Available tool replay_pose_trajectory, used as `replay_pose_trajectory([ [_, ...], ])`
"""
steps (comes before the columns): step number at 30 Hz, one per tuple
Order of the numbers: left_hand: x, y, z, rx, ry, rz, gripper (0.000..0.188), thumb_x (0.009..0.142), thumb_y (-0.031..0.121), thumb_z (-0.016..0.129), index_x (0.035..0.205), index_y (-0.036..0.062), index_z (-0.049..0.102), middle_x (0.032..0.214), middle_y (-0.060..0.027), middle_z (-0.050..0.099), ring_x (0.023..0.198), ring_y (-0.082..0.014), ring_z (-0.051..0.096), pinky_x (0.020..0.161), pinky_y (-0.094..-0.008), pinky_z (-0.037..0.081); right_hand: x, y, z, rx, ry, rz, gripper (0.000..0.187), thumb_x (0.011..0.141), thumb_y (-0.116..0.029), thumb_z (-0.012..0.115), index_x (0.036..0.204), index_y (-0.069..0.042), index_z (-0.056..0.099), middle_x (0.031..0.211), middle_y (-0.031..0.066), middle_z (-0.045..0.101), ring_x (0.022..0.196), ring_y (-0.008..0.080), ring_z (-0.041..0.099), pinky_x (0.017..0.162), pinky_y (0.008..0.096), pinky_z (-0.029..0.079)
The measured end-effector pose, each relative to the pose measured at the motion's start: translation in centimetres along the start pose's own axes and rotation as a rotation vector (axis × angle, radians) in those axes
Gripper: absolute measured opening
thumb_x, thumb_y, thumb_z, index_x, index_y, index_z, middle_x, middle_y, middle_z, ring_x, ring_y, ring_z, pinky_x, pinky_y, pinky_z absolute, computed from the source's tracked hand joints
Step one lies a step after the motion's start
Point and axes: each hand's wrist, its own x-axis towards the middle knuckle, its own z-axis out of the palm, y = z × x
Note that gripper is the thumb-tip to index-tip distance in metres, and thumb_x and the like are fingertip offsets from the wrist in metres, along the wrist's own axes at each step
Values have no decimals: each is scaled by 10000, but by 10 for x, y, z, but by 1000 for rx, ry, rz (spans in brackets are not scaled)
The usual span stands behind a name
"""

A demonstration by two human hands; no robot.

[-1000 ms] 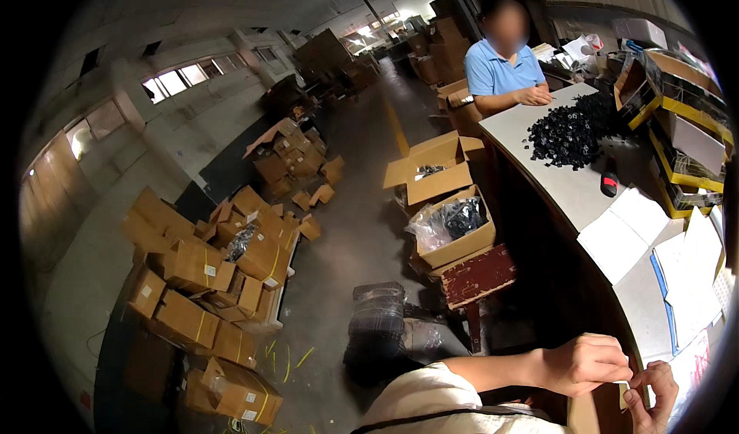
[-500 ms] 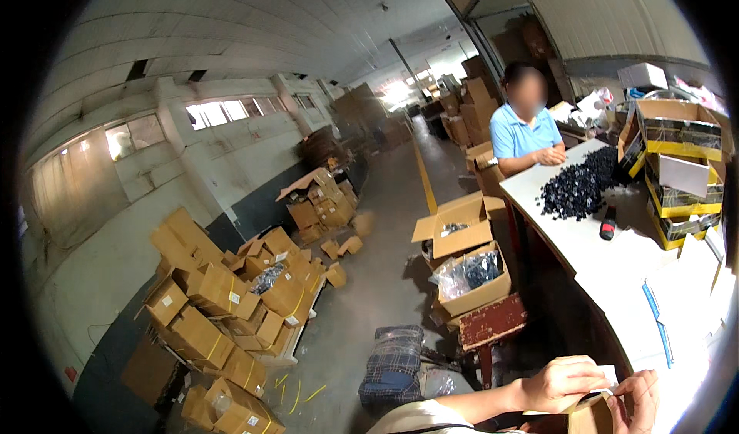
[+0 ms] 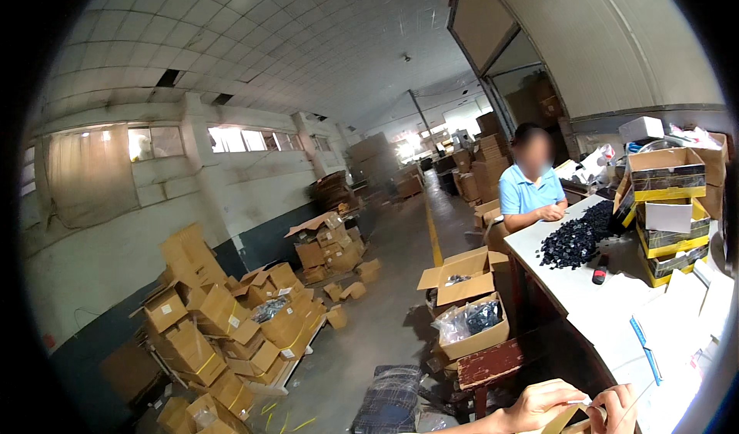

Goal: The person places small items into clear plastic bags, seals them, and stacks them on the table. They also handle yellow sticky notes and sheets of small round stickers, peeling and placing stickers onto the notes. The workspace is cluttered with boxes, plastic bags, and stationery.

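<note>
At the lower edge, my left hand (image 3: 543, 405) pinches a small white piece (image 3: 581, 402), perhaps paper or a label, between thumb and fingers. Close beside it on the right, the fingers of my right hand (image 3: 616, 408) are bent together against the near end of that piece. What lies inside the right fingers is hidden. Just below both hands, part of an open brown cardboard box (image 3: 560, 420) shows; the picture's edge cuts off the rest.
A white worktable (image 3: 566, 291) holds a heap of black small parts (image 3: 573, 241), a red-and-black tool (image 3: 600, 270), a blue strip (image 3: 645, 348) and stacked boxes (image 3: 671, 230). A person in blue (image 3: 530, 191) sits beyond. Open cartons (image 3: 476, 341) and a bench (image 3: 493, 363) stand left.
The view has tilted upward, and both hands sit lower in the picture. Less of the white piece shows between my fingers, and less of the box below.
</note>
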Motion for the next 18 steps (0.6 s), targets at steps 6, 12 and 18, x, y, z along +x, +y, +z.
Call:
replay_pose_trajectory([
  [6, -16, -42, 22, -86, -134, 99, 363, 846, -69, 741, 1205, -26, 720, 1072, -174, 731, 955, -334, 721, 835, -389, 591, -40, -6, -8, -17, -83, 352, 333, 935, -129, 747, 1251, -103, 645, 1155, 236, 650, 1017, 376, 658, 872, 497, 535],
  [12, 16, -47, 50, -192, -218, -60, 196, 918, -47, 732, 1107, -12, 770, 1061, -155, 769, 934, -279, 749, 820, -353, 615, -11, -37, -35, -441, 93, 189, 278, 742, 59, 742, 999, -19, 670, 920, 158, 603, 876, 385, 594, 786, 464, 534],
  [18, 54, -50, 81, -261, -405, -227, 108, 936, 3, 729, 1028, -16, 782, 896, -142, 772, 778, -225, 746, 710, -310, 575, -35, -36, -48, -707, 54, 218, 262, 770, -109, 696, 1011, -11, 659, 968, 119, 633, 906, 305, 631, 945, 458, 571],
])
